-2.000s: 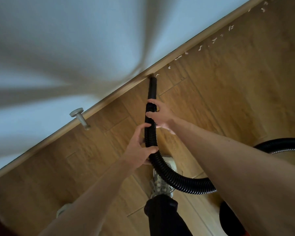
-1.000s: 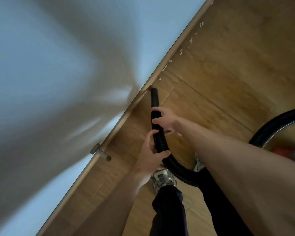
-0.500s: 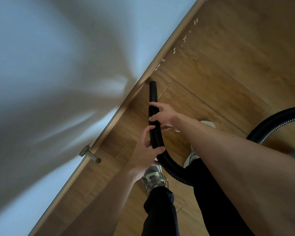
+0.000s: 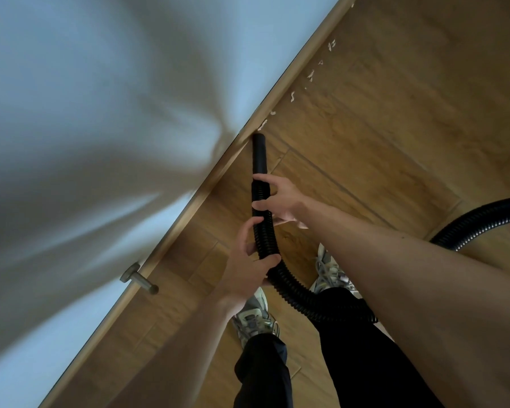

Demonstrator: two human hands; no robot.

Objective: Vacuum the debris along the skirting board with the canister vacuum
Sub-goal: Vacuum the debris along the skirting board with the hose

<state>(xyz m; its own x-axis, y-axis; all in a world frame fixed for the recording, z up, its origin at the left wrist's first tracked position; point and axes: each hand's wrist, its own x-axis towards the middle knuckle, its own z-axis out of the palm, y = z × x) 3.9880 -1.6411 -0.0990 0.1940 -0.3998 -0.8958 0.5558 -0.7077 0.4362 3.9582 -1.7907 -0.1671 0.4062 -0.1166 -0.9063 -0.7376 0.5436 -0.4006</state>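
A black ribbed vacuum hose (image 4: 264, 231) ends in a smooth black nozzle (image 4: 259, 151) whose tip lies at the foot of the wooden skirting board (image 4: 280, 86). My right hand (image 4: 280, 201) grips the hose just behind the nozzle. My left hand (image 4: 248, 260) grips it lower down. Small white scraps of debris (image 4: 292, 97) lie in a line along the skirting board beyond the nozzle tip, up toward the top right. The canister is out of view; the hose loops off to the right edge (image 4: 483, 213).
A metal door stop (image 4: 139, 279) sticks out from the skirting board at the left. My two feet in light trainers (image 4: 255, 316) stand on the wooden floor (image 4: 395, 113) just behind the hose. A pale wall (image 4: 100, 113) fills the left half.
The nozzle has slid along the skirting board toward the debris line, and my feet have stepped forward. Both hands keep their grip on the hose.
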